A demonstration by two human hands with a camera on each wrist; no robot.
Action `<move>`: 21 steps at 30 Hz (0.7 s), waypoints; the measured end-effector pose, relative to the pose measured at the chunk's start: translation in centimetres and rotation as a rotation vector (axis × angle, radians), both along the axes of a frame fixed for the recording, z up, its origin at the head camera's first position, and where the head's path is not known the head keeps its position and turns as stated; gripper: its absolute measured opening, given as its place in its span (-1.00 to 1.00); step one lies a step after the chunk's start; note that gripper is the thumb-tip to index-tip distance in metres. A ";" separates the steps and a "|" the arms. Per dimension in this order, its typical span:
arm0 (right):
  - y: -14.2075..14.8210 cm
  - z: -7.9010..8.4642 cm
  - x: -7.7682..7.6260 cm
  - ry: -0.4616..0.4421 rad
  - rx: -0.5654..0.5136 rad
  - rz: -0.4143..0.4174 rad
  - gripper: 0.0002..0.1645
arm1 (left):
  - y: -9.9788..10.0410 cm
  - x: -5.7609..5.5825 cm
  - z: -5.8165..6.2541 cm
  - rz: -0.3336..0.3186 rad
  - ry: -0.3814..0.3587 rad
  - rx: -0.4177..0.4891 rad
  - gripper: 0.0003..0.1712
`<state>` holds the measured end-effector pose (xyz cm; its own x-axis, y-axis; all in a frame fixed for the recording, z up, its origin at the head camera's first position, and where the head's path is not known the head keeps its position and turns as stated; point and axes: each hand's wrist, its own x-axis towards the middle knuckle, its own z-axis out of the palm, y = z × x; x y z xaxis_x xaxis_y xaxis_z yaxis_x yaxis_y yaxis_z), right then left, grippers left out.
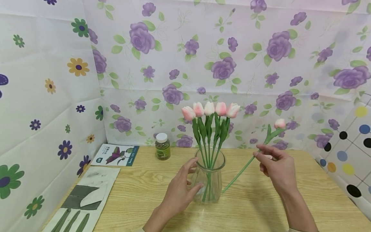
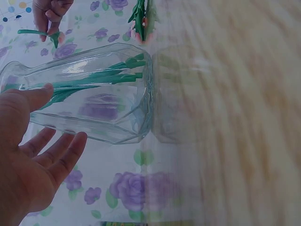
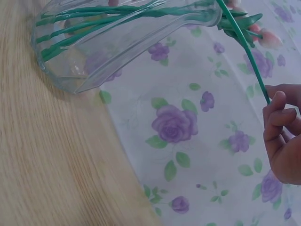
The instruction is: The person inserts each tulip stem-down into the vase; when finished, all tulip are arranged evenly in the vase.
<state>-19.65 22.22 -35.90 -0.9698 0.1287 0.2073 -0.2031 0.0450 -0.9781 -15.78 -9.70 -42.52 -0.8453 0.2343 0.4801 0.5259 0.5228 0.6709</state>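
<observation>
Several pink-and-white tulips [image 1: 209,109] stand in a clear glass vase [image 1: 195,180], their green stems crossing inside it. Around the vase's left side my left hand [image 1: 180,187] lies with spread, loosely bent fingers, fingertips right at the glass. The left wrist view shows its thumb [image 2: 37,98] overlapping the vase [image 2: 101,127]. Right of the vase, my right hand [image 1: 276,166] pinches one single tulip by its stem [image 1: 242,174] between thumb and fingers. Its bloom [image 1: 280,123] points up and right, and the stem's lower end comes down beside the vase's base.
A white-lidded jar [image 1: 163,151] stands at the back, left of the vase. Further left lie a card with a plant picture [image 1: 117,155] and a patterned grey-and-white sheet [image 1: 95,180]. Flowered cloth [image 1: 162,64] covers the walls. Green leaves [image 2: 138,19] with pink blooms show at the left wrist view's top.
</observation>
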 end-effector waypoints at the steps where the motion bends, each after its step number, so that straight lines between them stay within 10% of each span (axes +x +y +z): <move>1: 0.0 0.1 0.1 0.000 -0.017 -0.006 -0.64 | 0.0 0.0 0.0 0.000 -0.001 0.000 0.00; 21: -0.8 1.5 -0.1 -0.027 -0.205 -0.161 -0.65 | 0.0 0.0 0.0 0.001 0.013 -0.003 0.05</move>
